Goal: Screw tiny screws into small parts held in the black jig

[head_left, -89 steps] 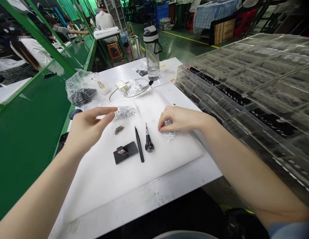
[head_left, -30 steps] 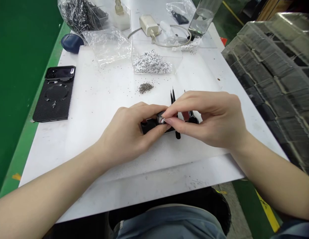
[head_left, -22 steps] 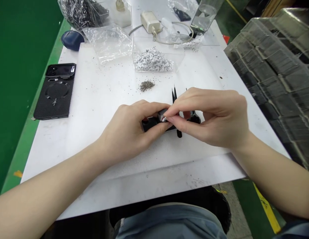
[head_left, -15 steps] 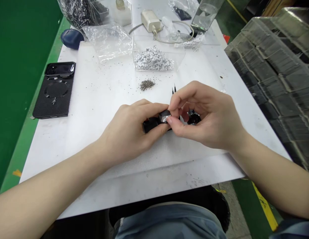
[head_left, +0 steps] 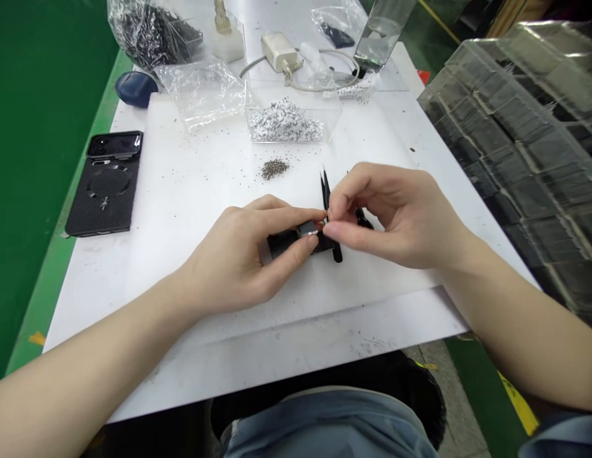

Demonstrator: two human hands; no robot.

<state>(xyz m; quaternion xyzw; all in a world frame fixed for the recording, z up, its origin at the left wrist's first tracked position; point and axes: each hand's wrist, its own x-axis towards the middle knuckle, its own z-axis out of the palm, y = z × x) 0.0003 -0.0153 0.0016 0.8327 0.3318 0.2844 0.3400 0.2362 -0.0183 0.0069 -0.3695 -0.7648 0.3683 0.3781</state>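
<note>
My left hand (head_left: pixel 243 251) is closed around a small black plastic part (head_left: pixel 308 228), gripping it between thumb and forefinger. A small white piece (head_left: pixel 313 233) shows at the part's edge, beside my thumb tip. Just right of it, my right hand (head_left: pixel 395 213) has its thumb and forefinger brought together in a pinch; whatever lies between those tips is too small to make out. Black tweezers (head_left: pixel 337 252) lie on the white foam sheet (head_left: pixel 219 324), partly behind my right fingertips. A shiny black object (head_left: pixel 364 219) is half hidden behind my right hand.
Beyond my hands lie a heap of tiny dark metal pieces (head_left: pixel 275 168) and a clear tray (head_left: pixel 286 141) of small white parts. A phone (head_left: pixel 105 184) is at left, with a blue mouse (head_left: pixel 136 88) behind. Clear boxes (head_left: pixel 510 146) are stacked at right; a charger (head_left: pixel 278 52) lies farther back.
My right fingertips have drawn slightly away from the black part, and more of the tweezers shows. My left hand still holds the part. The whole view has shifted a little.
</note>
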